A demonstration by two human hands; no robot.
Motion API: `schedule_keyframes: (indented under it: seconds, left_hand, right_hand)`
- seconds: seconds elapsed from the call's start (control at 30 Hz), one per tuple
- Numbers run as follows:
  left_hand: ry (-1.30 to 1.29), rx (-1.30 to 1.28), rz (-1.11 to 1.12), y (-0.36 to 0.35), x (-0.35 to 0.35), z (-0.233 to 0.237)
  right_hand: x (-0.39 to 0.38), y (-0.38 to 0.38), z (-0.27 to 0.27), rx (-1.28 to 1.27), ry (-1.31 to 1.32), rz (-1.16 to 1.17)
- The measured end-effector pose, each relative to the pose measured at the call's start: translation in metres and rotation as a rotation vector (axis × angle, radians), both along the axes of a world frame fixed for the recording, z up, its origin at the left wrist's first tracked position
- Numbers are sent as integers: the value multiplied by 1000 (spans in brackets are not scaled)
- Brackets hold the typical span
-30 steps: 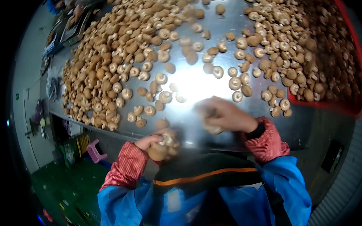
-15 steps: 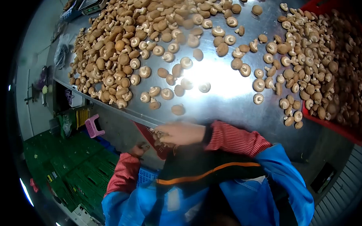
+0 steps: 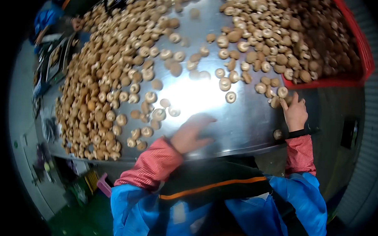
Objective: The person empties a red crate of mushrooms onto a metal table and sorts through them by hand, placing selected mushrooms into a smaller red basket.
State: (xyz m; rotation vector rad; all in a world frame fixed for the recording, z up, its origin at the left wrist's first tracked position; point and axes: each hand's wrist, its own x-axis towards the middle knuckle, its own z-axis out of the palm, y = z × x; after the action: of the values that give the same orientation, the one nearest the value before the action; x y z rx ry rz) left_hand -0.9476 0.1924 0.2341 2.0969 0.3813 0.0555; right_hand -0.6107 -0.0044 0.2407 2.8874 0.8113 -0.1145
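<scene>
Over the near part of the metal table, my left hand (image 3: 193,133) is blurred by motion, its fingers apart and nothing seen in it. My right hand (image 3: 296,113) reaches to the table's right side with fingers spread. Its fingertips are at a small group of shiitake mushrooms (image 3: 275,101), close to the red crate's front corner; whether they touch one is hard to make out. A single mushroom (image 3: 278,134) lies just left of my right wrist. Loose mushrooms (image 3: 159,115) with brown caps and pale stems lie ahead of my left hand.
A big mushroom heap (image 3: 100,87) covers the table's left side. The red crate (image 3: 321,83) at the right spills mushrooms onto the metal table (image 3: 239,131). At the far left a co-worker's hand (image 3: 77,24) is by the heap. A pink stool (image 3: 104,185) stands below.
My right hand has left the red basket below the table edge, where it held mushrooms, and moved right. My left hand has come up over the table. The view has shifted; a co-worker now shows.
</scene>
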Motion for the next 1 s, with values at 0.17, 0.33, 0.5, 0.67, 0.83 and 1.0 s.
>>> schedule_keyframes:
  seconds: [0.17, 0.33, 0.5, 0.67, 0.83, 1.0]
  left_hand:
    - [-150, 400, -341, -9, 107, -40]
    - [-12, 714, -442, 18, 163, -62]
    - [238, 954, -223, 81, 166, -67]
    - [234, 986, 89, 147, 139, -57]
    - [486, 1002, 239, 208, 86, -34]
    - [719, 972, 524, 258, 33, -24]
  right_hand:
    - [29, -46, -67, 164, 251, -219]
    - [0, 42, -100, 742, 286, -51]
    - [-12, 169, -86, 974, 496, -60]
    - [-40, 290, -148, 1045, 593, 416]
    - [-86, 310, -53, 750, 829, 650]
    - [-52, 290, -54, 662, 671, 747]
